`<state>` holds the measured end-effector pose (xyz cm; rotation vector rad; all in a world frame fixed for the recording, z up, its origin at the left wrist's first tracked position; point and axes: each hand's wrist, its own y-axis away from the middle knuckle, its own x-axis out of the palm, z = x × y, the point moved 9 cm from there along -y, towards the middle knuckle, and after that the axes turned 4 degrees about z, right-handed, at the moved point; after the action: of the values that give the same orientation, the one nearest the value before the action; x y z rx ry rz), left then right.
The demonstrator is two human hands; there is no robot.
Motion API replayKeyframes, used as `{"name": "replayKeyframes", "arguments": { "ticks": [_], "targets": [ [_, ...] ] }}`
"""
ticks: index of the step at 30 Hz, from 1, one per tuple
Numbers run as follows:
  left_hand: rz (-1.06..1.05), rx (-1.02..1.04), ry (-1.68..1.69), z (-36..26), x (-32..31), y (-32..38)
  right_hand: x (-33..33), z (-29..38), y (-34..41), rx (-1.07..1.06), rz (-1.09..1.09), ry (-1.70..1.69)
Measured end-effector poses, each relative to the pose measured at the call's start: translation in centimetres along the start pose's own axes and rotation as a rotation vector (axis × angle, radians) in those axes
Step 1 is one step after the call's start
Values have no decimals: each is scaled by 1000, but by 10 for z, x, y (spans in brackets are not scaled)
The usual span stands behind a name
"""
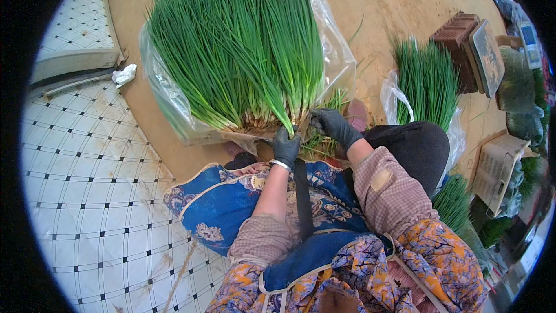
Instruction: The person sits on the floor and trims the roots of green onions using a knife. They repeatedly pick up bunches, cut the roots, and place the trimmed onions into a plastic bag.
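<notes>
A thick mass of green onions (243, 39) lies before me in a clear plastic bag (341, 67), its white root ends towards me. My left hand (286, 145), in a dark glove, grips the pale lower end of a few green onion stalks (278, 103). Their leaves stretch away over the mass. Just to the right, my right hand (332, 124), also gloved, is at the bag's near right corner with its fingers bent. What lies between those fingertips is too small to tell. Loose green trimmings (319, 145) are scattered below the hands.
At right stands another bagged bunch of green onions (428, 80), beside brown plastic crates (456, 48) and a scale platform (486, 58). A cream plastic basket (499, 171) is farther right. White patterned tiles (100, 174) cover the left. Crumpled white plastic (124, 75) lies by a door track.
</notes>
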<state>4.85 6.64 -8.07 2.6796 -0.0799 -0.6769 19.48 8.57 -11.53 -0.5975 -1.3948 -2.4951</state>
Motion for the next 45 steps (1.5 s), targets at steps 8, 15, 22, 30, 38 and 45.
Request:
{"name": "replayKeyframes", "arguments": {
  "ticks": [8,15,22,30,38,45],
  "targets": [
    [67,38,-99,-19,-6,-2,19,-16,0,-70,5,-503],
    [86,-126,263,12,-8,-7,38,2,21,-140,-5,-567],
    [-36,-18,249,-8,-25,-7,59,40,63,-412,-138,241],
    [-383,49,-88,-29,-67,5,48,-1,93,-190,16,1436],
    [-75,136,325,-49,-36,-26,-21,55,12,-535,-463,561],
    [137,-241,731,-26,1,-30,17,54,1,-460,-333,492]
  ]
}}
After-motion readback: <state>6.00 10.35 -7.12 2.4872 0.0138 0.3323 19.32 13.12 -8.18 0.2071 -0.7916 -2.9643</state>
